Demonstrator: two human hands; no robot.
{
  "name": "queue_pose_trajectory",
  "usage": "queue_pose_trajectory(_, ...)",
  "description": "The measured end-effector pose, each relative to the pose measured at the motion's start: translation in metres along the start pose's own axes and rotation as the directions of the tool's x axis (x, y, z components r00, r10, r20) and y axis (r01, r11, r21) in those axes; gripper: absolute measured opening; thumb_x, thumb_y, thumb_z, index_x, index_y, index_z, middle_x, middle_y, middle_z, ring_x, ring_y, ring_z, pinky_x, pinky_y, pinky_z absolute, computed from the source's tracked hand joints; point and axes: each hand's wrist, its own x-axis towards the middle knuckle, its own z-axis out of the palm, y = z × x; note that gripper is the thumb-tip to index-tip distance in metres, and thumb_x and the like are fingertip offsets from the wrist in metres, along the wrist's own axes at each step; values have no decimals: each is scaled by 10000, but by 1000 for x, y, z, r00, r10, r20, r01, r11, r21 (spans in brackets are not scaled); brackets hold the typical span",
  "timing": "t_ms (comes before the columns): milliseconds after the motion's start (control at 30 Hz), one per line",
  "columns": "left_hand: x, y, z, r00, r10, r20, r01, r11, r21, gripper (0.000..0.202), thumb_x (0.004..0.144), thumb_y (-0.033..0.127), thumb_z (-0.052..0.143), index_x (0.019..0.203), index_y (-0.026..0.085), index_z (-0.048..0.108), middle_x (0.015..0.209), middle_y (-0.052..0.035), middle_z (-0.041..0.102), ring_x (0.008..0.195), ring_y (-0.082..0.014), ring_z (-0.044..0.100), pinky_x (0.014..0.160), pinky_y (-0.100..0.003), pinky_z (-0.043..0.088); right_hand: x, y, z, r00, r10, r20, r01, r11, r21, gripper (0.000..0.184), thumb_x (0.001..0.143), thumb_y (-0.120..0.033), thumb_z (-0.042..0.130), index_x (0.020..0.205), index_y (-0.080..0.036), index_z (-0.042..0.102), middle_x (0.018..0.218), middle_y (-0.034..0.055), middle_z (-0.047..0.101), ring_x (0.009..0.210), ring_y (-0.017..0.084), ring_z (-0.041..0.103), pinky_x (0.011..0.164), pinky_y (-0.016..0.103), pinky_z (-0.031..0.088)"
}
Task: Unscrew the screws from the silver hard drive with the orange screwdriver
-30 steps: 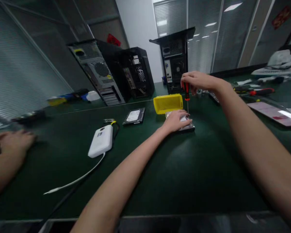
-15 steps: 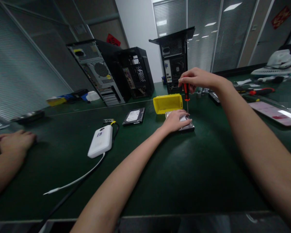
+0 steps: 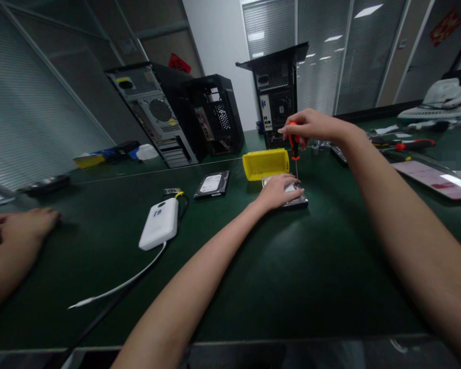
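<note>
My left hand (image 3: pixel 277 190) lies flat on a silver hard drive (image 3: pixel 296 202) on the green table, pressing it down with the fingers spread. My right hand (image 3: pixel 311 126) is closed round the red handle of a screwdriver (image 3: pixel 294 146), held upright with its tip on the drive's far edge. A yellow box (image 3: pixel 266 163) stands just behind the drive. A second hard drive (image 3: pixel 212 184) lies to the left of the box.
A white power bank (image 3: pixel 159 223) with a white cable lies at left centre. Another person's hands (image 3: pixel 19 225) rest on the table at the far left. Three open computer cases (image 3: pixel 163 118) stand at the back. More screwdrivers (image 3: pixel 407 145) and a pink sheet (image 3: pixel 430 177) lie at the right.
My right hand's fingers have shifted round the screwdriver handle, turning it. The left hand and the drive stay put. The other person's hands barely moved.
</note>
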Motion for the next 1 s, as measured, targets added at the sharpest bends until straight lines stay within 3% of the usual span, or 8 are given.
queue_pose_trajectory(367, 1, -1, 0, 1000, 18, -7, -18, 1000, -18, 413, 870, 450, 511, 1125, 157, 651, 1246, -98, 598, 1164, -222, 537, 1033, -396, 395, -6, -2, 1, 997, 4, -71, -9, 998, -68, 328, 750, -490, 665, 704, -174, 595, 577, 24, 571, 510, 125, 543, 500, 262, 447)
queue_pose_trajectory(667, 1, 1, 1, 1000, -10, -6, 10, 1000, -9, 395, 867, 452, 514, 1125, 185, 649, 1260, -79, 592, 1171, -226, 535, 1030, -421, 398, -2, -1, 6, 992, -69, -101, 45, 973, -226, 277, 843, -456, 554, 871, -185, 602, 731, 40, 613, 558, 129, 551, 541, 265, 414)
queue_pose_trajectory(1000, 2, 0, 2, 1000, 2, -8, -2, 1000, 7, 407, 873, 459, 505, 1128, 178, 651, 1257, -82, 594, 1167, -220, 539, 1036, -396, 393, 0, -1, 6, 995, -50, -89, 28, 971, -236, 410, 878, -551, 434, 773, -183, 583, 708, 56, 613, 522, 128, 531, 514, 269, 410)
